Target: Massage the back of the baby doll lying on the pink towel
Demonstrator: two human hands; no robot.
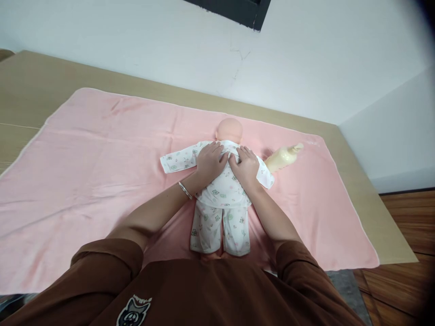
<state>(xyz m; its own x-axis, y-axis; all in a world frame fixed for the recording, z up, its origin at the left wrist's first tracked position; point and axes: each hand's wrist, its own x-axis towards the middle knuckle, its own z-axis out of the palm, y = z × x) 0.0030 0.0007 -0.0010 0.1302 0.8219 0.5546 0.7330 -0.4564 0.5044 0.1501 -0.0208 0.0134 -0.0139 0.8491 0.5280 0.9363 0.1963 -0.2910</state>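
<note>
Pink blanket [112, 149]: doll [222, 194], head [229, 130] near far edge. Left hand [211, 159], right hand [246, 165] loosely curled on shirt [226, 181], any pinch unclear; apparently adjusting it, next needing light, even contact.

I can't see the doll's [229, 130] face, nor the patches of its printed top [224, 192] under the left hand [210, 159] and right hand [246, 166], and at six o'clock the brown shirt [204, 294] hides its feet from me. My view crops a black frame [234, 11] at twelve, the shirt's badge [133, 313] at seven and the pink blanket [102, 136] between eight and nine. The badge's lettering is too small for me to read.
</note>
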